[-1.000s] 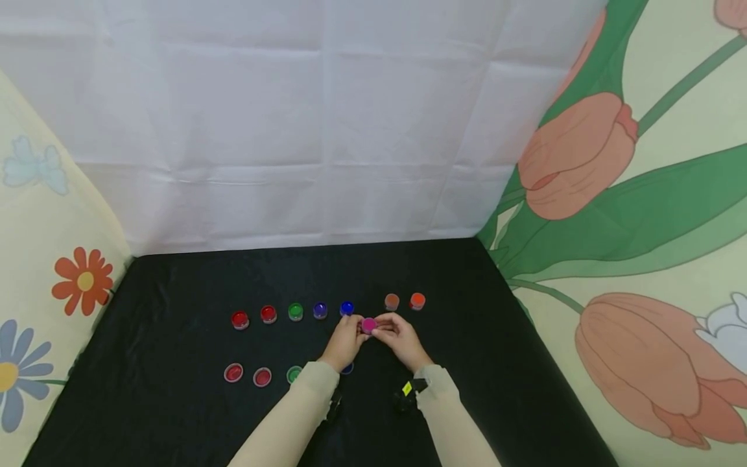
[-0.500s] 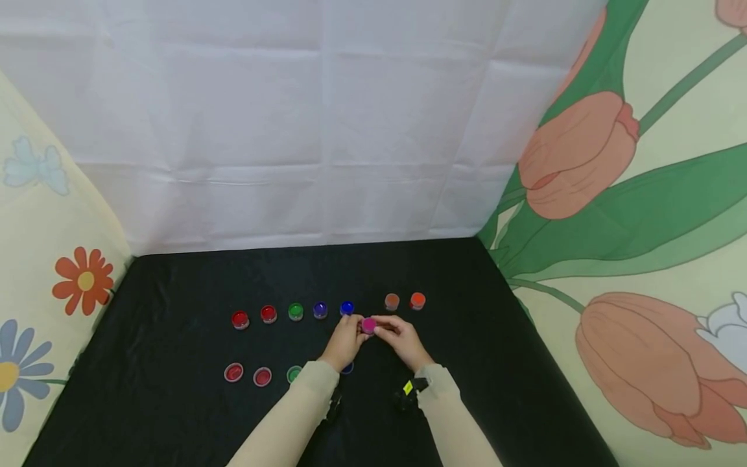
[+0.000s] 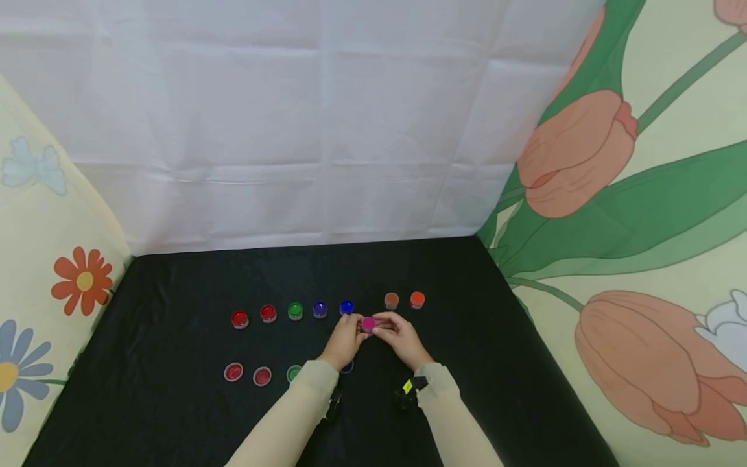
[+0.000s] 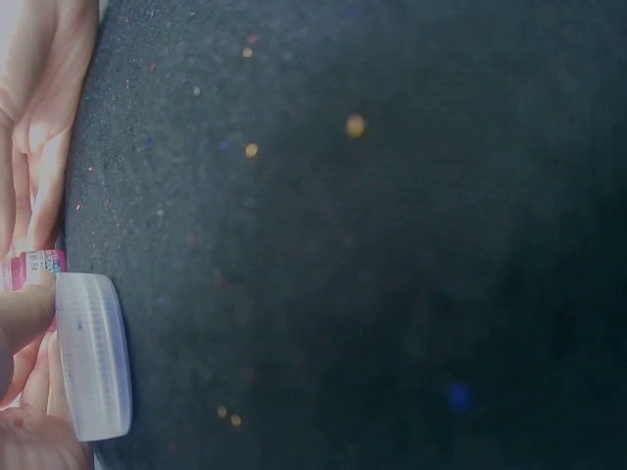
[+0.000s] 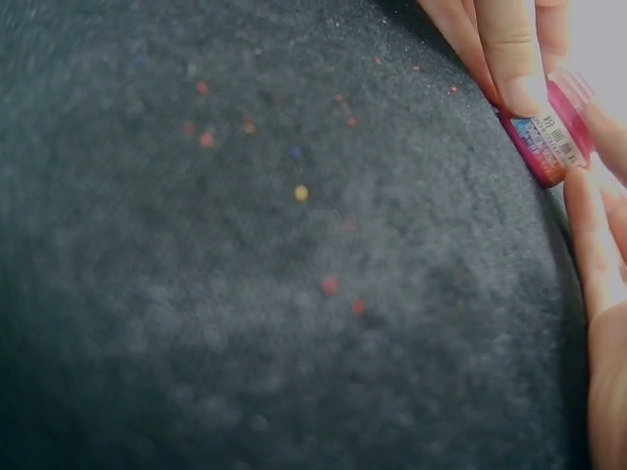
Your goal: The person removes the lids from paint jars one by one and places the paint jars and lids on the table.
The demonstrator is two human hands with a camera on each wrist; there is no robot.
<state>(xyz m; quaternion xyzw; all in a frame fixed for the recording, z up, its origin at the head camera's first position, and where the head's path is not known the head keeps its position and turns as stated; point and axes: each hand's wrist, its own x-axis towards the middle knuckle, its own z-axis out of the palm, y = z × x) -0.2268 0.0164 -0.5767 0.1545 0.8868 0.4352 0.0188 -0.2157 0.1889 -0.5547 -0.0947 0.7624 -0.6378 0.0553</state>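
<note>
A small magenta jar is held just above the black cloth, between both hands. My left hand pinches it from the left. In the left wrist view a fingertip presses on the jar's pale ribbed lid, with the pink label behind it. My right hand pinches the jar from the right. In the right wrist view its fingers lie on the labelled magenta jar.
Behind the hands runs a row of jars: two red, green, purple, blue, brown, orange. Loose lids lie nearer me: two red, green, blue. Cloth walls enclose three sides.
</note>
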